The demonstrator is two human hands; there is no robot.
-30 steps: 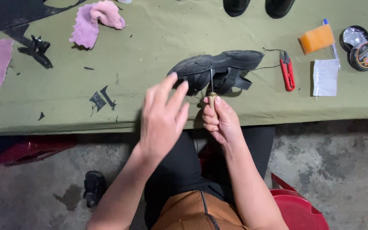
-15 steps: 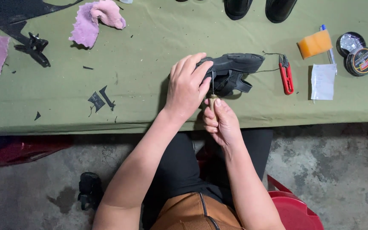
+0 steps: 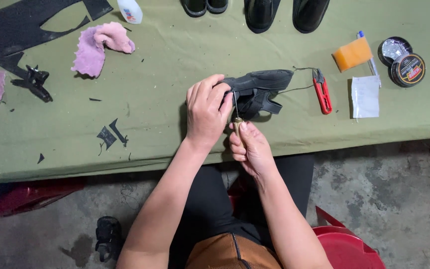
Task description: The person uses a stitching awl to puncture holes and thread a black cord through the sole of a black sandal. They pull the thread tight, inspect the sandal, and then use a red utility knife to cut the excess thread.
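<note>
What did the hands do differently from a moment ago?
The left hand, open and lifted before, came down and now grips the black leather shoe. The right hand stayed put, holding the wooden-handled awl against the shoe. The red thread snips and orange sponge did not move on the green cloth-covered table.

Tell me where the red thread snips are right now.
In the head view, the red thread snips lie on the green table cover, right of the black shoe that the left hand holds, and left of the white paper slip.
</note>
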